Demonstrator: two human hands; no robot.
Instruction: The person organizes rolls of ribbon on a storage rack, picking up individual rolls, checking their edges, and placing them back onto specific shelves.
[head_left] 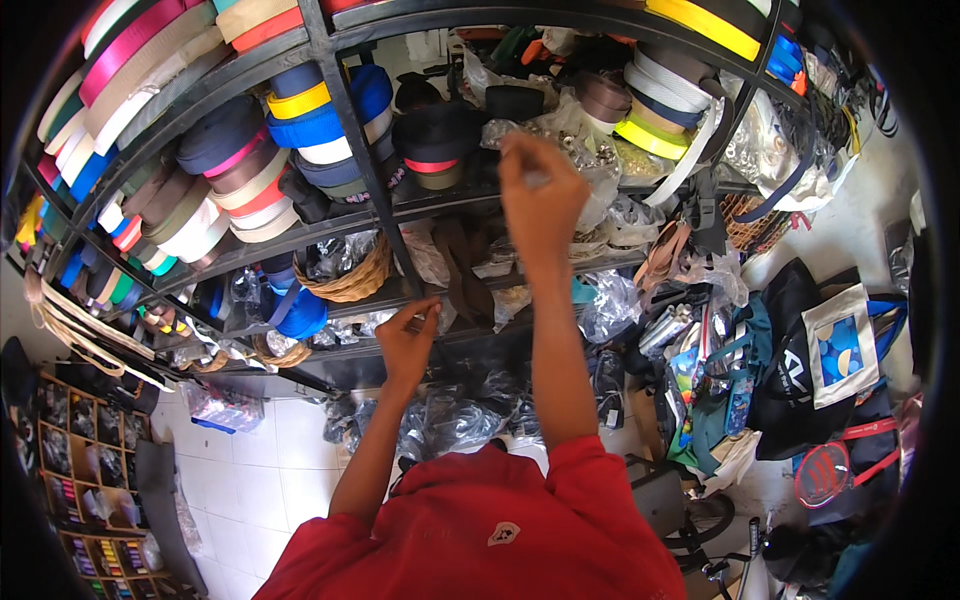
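My right hand is raised before the upper shelf with its fingers curled into a pinch. What it holds, if anything, is too small to make out. Beside it, clear plastic bags of small metal parts and a black webbing roll lie on the shelf. To its left stands a stack with a large black roll over a red band. Lower down, my left hand is nearest the shelf's upright, fingers bent in and thumb against them; any thing in them is hidden. A dark brown strap hangs just right of it.
Black metal shelving spans the front, stacked with coloured webbing rolls. A wicker basket sits on a lower shelf. Bags are piled at right. Plastic-wrapped goods lie on the white tiled floor. A wooden pigeonhole rack stands left.
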